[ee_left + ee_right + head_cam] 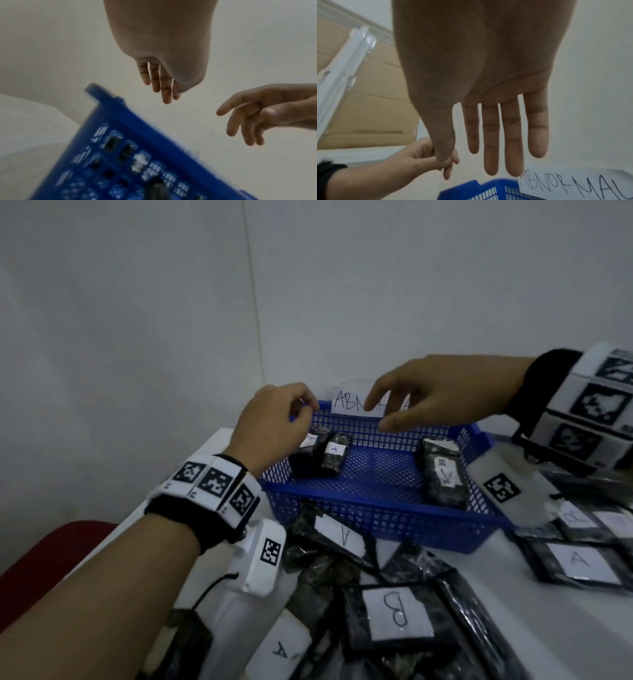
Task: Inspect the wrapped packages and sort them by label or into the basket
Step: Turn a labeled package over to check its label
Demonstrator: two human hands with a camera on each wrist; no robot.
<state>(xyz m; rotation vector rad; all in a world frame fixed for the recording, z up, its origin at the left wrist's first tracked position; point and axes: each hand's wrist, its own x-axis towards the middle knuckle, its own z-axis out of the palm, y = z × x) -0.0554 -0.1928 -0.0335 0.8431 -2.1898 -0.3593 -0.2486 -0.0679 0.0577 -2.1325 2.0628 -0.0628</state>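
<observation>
Hovering over the blue basket (376,508) at the tabletop's far edge, both hands are empty: left hand (274,422) loosely curled, right hand (435,395) wide. Next package: read its label first.

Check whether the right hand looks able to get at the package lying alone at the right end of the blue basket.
Probably yes. The right hand is empty above the open-topped basket, and nothing covers the package.

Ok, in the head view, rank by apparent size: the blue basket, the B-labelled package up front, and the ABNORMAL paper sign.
1. Blue basket, largest.
2. B-labelled package, though nearness to the camera enlarges it.
3. ABNORMAL paper sign, smallest and partly hidden by the right hand.
</observation>
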